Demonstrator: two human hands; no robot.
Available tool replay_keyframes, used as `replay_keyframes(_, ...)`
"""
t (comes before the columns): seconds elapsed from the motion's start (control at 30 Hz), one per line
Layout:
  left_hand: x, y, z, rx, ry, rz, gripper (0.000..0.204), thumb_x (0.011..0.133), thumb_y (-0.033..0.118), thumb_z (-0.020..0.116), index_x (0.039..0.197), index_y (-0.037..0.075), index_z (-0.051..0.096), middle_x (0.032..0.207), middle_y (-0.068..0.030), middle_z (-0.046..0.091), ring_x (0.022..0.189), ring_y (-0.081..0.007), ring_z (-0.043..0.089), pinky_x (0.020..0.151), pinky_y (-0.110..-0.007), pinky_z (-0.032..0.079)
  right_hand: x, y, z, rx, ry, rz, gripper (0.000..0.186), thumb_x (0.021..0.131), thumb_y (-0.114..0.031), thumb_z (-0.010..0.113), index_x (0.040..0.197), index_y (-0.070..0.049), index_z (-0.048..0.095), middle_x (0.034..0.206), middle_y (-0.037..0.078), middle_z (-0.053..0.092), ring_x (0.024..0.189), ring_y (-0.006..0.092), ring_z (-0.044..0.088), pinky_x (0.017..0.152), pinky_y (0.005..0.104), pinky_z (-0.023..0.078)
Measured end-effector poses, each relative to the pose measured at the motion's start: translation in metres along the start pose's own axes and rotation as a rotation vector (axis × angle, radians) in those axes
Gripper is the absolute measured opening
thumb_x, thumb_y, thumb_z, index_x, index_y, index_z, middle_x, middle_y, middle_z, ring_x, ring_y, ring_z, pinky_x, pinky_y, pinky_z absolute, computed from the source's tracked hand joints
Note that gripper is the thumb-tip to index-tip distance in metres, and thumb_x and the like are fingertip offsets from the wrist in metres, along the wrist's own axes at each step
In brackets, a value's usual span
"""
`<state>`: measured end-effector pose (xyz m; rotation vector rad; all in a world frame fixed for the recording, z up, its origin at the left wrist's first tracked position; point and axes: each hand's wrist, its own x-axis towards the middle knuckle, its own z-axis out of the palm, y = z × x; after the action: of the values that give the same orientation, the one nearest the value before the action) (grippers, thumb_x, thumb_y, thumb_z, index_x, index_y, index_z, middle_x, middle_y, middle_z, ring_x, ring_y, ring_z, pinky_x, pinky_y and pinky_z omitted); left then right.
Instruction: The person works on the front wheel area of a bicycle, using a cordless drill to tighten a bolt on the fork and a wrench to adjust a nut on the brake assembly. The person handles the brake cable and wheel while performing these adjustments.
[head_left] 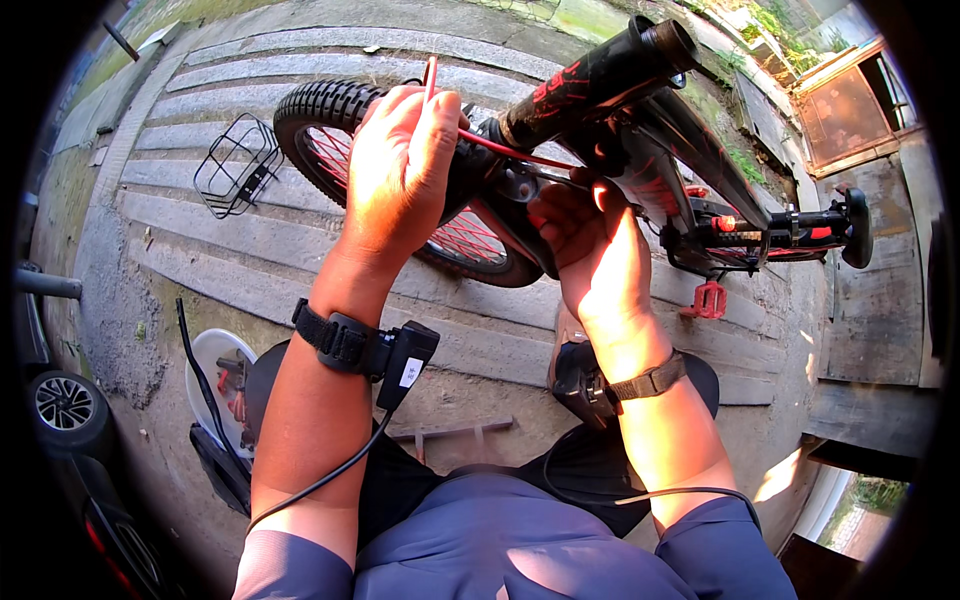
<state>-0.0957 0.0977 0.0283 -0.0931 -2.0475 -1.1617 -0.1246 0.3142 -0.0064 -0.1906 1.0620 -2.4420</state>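
Note:
A black bicycle frame (690, 150) with red markings stands before me, its thick head tube (590, 85) pointing up and right with a threaded top and no handlebar. My left hand (400, 170) is closed on a thin red cable (510, 151); one end sticks up above the fist and the rest runs right toward the frame. Below the head tube, my right hand (600, 245) is palm up with curled fingers, the thumb and forefinger pinched beside a thin dark cable. What that pinch holds is partly hidden. Behind my left hand is the knobbly front wheel (310, 115) with red spokes.
A black wire basket (238, 170) lies on the concrete slats to the left. Nearer stands a white bucket (203, 365) with tools and parts inside. A red pedal (708, 300) and black saddle (856, 228) extend right. A car wheel (66, 402) shows at far left.

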Motion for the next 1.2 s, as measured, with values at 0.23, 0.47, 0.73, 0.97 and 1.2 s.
replay_keyframes(0.23, 0.000, -0.004, -0.001, 0.002, 0.004, 0.023, 0.036, 0.103, 0.028, 0.048, 0.083, 0.002, 0.060, 0.076, -0.0123, 0.055, 0.079, -0.0321, 0.054, 0.077, -0.040, 0.043, -0.016, -0.015, 0.038, -0.901, -0.050, -0.324, 0.019, 0.096, -0.011, 0.050, 0.109, -0.003, 0.062, 0.097, 0.011, 0.072, 0.083, 0.0194, 0.067, 0.077, 0.0320, 0.052)
replay_keyframes(0.47, -0.001, 0.002, -0.005, 0.056, -0.070, -0.056, 0.034, 0.104, 0.021, 0.042, 0.087, -0.001, 0.063, 0.099, -0.0123, 0.067, 0.096, -0.0246, 0.060, 0.093, -0.033, 0.045, -0.018, -0.006, 0.035, -1.599, -0.280, -0.882, 0.026, 0.078, 0.003, 0.066, 0.101, -0.007, 0.068, 0.088, 0.011, 0.065, 0.074, 0.0248, 0.063, 0.063, 0.0343, 0.051)
replay_keyframes(0.73, -0.001, -0.003, -0.002, -0.016, 0.007, -0.006, 0.039, 0.102, 0.032, 0.050, 0.081, 0.001, 0.061, 0.075, -0.0123, 0.054, 0.078, -0.0307, 0.053, 0.076, -0.040, 0.043, -0.022, -0.023, 0.035, -0.628, -0.034, -0.252, 0.024, 0.103, -0.022, 0.051, 0.111, -0.001, 0.062, 0.094, 0.011, 0.069, 0.086, 0.0182, 0.067, 0.073, 0.0278, 0.050)
replay_keyframes(0.97, 0.000, -0.001, 0.000, -0.040, 0.008, -0.025, 0.040, 0.102, 0.032, 0.050, 0.081, 0.001, 0.061, 0.075, -0.0119, 0.054, 0.078, -0.0307, 0.053, 0.076, -0.040, 0.043, -0.011, -0.016, 0.010, -0.008, 0.046, 0.026, 0.037, 0.105, -0.032, 0.044, 0.122, -0.003, 0.057, 0.106, 0.016, 0.070, 0.093, 0.0279, 0.069, 0.072, 0.0319, 0.051)
replay_keyframes(1.2, 0.000, -0.001, 0.000, -0.030, 0.003, -0.030, 0.039, 0.102, 0.032, 0.049, 0.082, 0.001, 0.061, 0.076, -0.0122, 0.054, 0.078, -0.0313, 0.054, 0.076, -0.040, 0.043, -0.006, -0.012, 0.009, 0.236, 0.106, 0.160, 0.031, 0.104, -0.026, 0.045, 0.121, -0.005, 0.060, 0.109, 0.017, 0.070, 0.097, 0.0313, 0.069, 0.073, 0.0343, 0.053)
